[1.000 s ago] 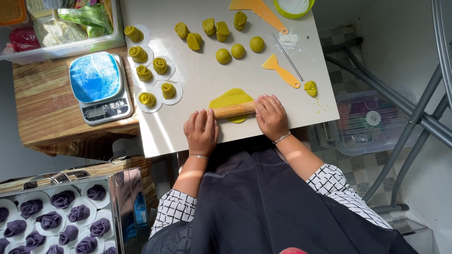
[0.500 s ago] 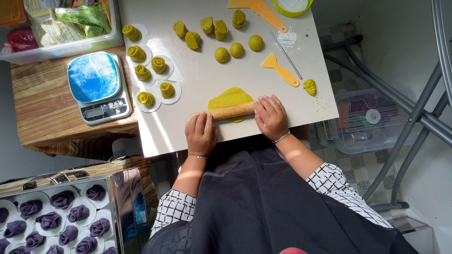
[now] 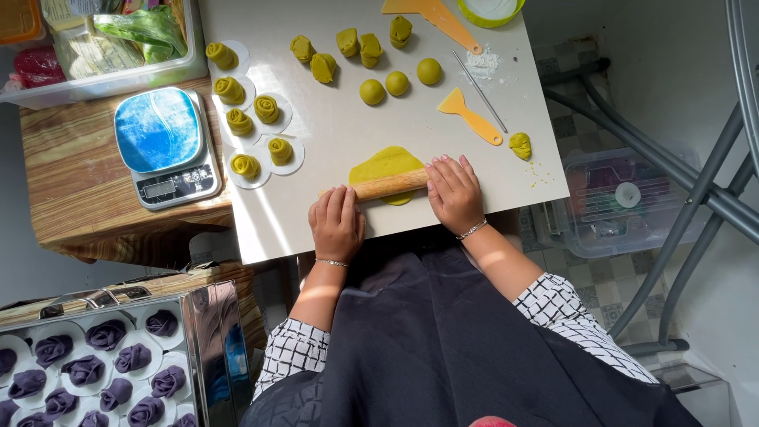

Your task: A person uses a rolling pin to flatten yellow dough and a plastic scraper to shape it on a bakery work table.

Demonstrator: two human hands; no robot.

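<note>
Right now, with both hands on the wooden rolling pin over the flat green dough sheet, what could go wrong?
1. The flat green dough sheet lies close to the white board's near edge; rolling further could push it over.
2. The left hand sits at the wooden rolling pin's very end and might slip off.
3. The orange plastic scraper lies just past the sheet and could get bumped.

It was a small home kitchen set up for pastry-making. A pale work board (image 3: 316, 213) lay over a wooden table (image 3: 71, 190) and carried a blue-topped digital kitchen scale (image 3: 162, 146), rolled yellow-green dough pieces (image 3: 269, 109) on paper rounds and orange plastic scrapers (image 3: 470, 117). A steel tray (image 3: 198, 316) of purple dough roses (image 3: 103, 336) stood near, above a tiled floor (image 3: 601, 292).
</note>
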